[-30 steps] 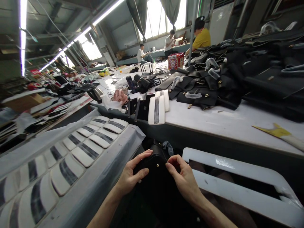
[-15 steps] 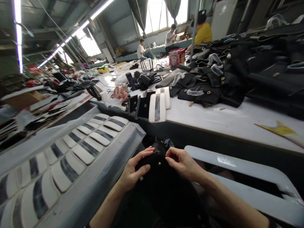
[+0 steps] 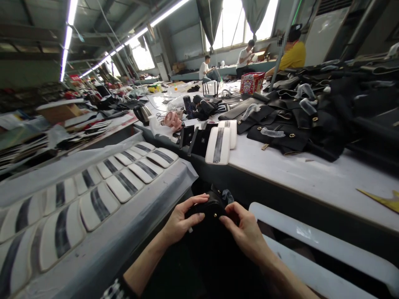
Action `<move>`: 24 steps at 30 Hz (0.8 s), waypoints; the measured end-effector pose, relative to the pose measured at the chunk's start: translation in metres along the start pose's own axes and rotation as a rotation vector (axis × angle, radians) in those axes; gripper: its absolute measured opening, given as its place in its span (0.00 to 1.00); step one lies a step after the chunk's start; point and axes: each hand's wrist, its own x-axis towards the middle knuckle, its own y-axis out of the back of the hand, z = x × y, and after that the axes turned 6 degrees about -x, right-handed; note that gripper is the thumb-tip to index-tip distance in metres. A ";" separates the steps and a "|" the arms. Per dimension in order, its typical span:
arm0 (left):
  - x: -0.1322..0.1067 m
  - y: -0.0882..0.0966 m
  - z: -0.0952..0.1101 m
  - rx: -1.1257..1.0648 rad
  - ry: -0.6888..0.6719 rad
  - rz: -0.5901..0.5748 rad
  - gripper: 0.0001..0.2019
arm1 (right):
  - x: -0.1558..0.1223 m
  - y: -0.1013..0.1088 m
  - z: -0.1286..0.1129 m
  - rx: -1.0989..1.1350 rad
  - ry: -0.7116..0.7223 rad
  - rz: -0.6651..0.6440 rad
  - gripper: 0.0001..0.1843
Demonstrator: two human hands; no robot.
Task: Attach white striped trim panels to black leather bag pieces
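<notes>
In the head view, a black bag (image 3: 213,203) with a small gold stud (image 3: 215,215) is held low in front of me. My left hand (image 3: 184,216) grips its left edge, fingers over the top and thumb on the near face. My right hand (image 3: 245,227) pinches the right edge, its thumb close to the stud. A plastic-wrapped piece (image 3: 227,196) sticks up behind the bag, beside my right fingers. The bag's lower part is lost in the dark.
White panels with dark stripes (image 3: 124,185) lie in rows on a covered table (image 3: 156,199) at left. More black bags (image 3: 274,137) are heaped on the white table ahead. A pale chair-like frame (image 3: 296,224) stands right. Several people (image 3: 291,54) sit far back.
The view has swung left, so the surroundings sit further right. My right thumb and fingers have moved onto the bag's right edge. My left hand keeps its grip, its thumb now flatter on the bag.
</notes>
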 end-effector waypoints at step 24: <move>-0.071 -0.083 -0.056 -0.130 0.100 0.842 0.22 | 0.007 -0.033 0.021 -0.029 -0.069 0.183 0.24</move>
